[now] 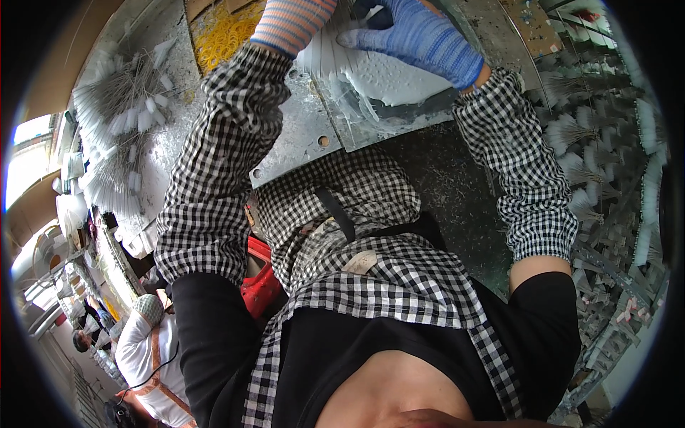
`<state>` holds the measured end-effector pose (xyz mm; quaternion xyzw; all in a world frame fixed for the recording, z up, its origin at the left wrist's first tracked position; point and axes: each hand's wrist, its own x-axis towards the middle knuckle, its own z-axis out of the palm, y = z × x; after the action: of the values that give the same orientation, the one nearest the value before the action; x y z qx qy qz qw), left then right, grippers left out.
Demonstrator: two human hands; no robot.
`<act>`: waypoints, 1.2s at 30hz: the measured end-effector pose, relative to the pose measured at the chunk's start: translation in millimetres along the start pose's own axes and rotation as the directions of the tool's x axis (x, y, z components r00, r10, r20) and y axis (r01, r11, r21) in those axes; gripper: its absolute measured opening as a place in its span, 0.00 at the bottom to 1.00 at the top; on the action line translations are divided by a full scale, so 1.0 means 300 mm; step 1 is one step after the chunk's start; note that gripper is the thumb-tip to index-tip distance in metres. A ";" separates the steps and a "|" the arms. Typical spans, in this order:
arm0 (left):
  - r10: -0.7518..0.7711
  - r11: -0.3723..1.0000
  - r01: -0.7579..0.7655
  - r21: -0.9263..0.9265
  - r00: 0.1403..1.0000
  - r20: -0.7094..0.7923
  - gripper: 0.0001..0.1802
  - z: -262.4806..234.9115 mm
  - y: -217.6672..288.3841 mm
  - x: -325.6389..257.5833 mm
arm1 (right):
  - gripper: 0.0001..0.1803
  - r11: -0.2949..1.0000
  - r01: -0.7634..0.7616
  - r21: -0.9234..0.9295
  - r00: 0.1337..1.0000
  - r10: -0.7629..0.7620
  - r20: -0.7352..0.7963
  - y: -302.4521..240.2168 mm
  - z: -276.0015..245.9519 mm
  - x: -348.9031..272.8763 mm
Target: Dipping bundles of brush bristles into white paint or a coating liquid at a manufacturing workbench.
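Observation:
My left hand (294,25), in an orange-and-grey striped glove, reaches to the top edge; its fingers lie out of sight. Just beside it a bunch of thin white bristles or strands (321,55) fans downward; what holds it is hidden. My right hand (421,44) wears a blue glove. Its thumb stretches left towards the bristles, apart from the other fingers, which the top edge partly cuts off. Beneath both hands, thick white paste (403,77) is spread over a glassy plate (360,135) on the metal worktable (303,135).
Bundles of white-tipped wire brushes (118,107) lie on the table's left. Yellow rings (225,39) fill a tray beyond. More brushes (574,135) crowd a rack at right. A red object (260,282) stands by my lap. Another person (146,357) is behind at lower left.

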<state>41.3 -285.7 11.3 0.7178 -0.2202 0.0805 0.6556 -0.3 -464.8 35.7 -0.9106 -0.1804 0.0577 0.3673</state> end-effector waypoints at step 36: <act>0.376 0.308 -0.733 0.606 0.679 0.630 0.26 0.120 -0.199 0.086 | 0.12 0.910 0.378 -0.173 0.926 -0.374 0.054 0.496 0.161 0.120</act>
<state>83.3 -323.8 -36.8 0.8104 -0.5129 0.2622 0.1072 64.1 -519.2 -100.8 -0.8877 -0.3602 -0.0218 0.2859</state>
